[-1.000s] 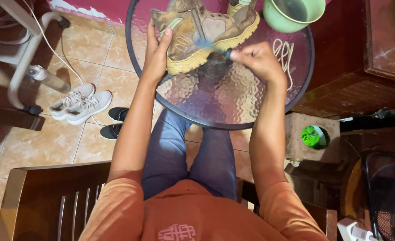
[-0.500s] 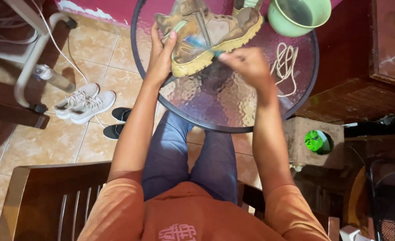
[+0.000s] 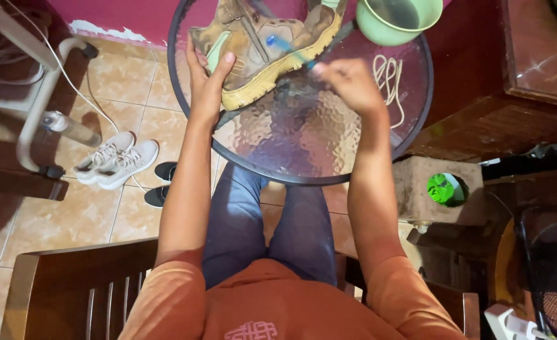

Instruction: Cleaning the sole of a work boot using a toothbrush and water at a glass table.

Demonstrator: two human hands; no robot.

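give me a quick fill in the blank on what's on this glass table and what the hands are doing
1. The left hand steadies a tan ____ lying on the round glass table.
2. The right hand holds a small ____ with a blue handle against it.
3. A coil of pale laces lies on the table near a ____ bowl.

Missing words: boot; brush; green

No packages, no signs, no screens around me, only a small pale emblem (image 3: 250, 330) on the chest of my orange shirt (image 3: 291, 308), knot-like shape, at the bottom edge of the view
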